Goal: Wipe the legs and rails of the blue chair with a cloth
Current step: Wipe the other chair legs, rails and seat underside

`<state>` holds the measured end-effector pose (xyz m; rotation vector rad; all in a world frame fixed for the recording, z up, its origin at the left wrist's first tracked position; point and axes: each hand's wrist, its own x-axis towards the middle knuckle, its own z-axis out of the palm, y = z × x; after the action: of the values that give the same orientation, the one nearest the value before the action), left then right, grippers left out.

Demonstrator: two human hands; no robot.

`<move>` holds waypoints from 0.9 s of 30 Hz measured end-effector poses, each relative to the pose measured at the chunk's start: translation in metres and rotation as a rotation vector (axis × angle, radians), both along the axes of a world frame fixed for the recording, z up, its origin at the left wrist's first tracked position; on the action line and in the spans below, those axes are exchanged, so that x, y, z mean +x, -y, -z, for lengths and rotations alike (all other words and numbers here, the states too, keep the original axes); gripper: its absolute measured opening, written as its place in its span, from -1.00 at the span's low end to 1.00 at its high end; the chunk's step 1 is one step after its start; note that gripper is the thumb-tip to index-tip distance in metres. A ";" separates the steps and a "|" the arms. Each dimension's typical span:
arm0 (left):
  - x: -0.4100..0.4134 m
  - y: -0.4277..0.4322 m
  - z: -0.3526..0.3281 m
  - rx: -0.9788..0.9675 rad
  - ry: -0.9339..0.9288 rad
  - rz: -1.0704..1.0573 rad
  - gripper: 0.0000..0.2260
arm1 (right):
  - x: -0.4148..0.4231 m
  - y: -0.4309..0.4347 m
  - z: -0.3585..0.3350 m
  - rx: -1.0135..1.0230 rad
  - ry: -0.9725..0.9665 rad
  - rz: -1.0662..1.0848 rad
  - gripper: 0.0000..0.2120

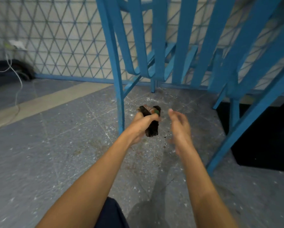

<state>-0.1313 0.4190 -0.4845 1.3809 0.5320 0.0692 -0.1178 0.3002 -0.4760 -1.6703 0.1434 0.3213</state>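
The left hand (pixel 142 124) is squeezing the dark cloth (pixel 152 122) just beside the chair (pixel 184 46) leg (pixel 120 102), ready to rub it, while the right hand (pixel 179 127) is hanging loose and empty nearby.

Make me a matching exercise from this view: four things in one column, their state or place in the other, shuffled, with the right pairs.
1. left hand
2. right hand
3. cloth
4. white cable

A. open, holding nothing
B. bunched dark wad in a fist
C. closed in a grip beside the blue chair leg
D. trailing over the floor at far left

Pairs: 1-C, 2-A, 3-B, 4-D
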 end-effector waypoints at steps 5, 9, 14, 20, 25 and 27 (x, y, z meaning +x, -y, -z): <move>-0.024 -0.037 -0.019 -0.123 0.068 0.117 -0.60 | -0.001 -0.062 -0.024 0.274 -0.212 -0.380 -0.73; -0.041 -0.099 -0.031 -0.028 -0.007 0.273 -0.71 | 0.005 -0.074 -0.021 0.355 -0.344 -0.487 -0.80; -0.017 -0.161 -0.036 0.296 -0.024 0.108 -0.73 | 0.025 -0.082 0.012 0.685 -0.532 -0.471 -0.68; 0.054 -0.184 -0.043 0.453 0.163 -0.127 -0.53 | 0.055 -0.106 0.025 0.681 -0.366 -0.559 -0.60; 0.084 -0.183 -0.027 0.452 0.248 -0.112 -0.65 | 0.076 -0.129 0.032 0.556 -0.150 -0.557 -0.77; 0.088 -0.187 -0.021 0.425 0.275 -0.132 -0.56 | 0.080 -0.127 0.034 0.560 -0.132 -0.536 -0.71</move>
<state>-0.0437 0.6057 -0.4639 1.7134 0.3884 0.4967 -0.0373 0.4276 -0.5097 -1.1059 -0.2834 0.7971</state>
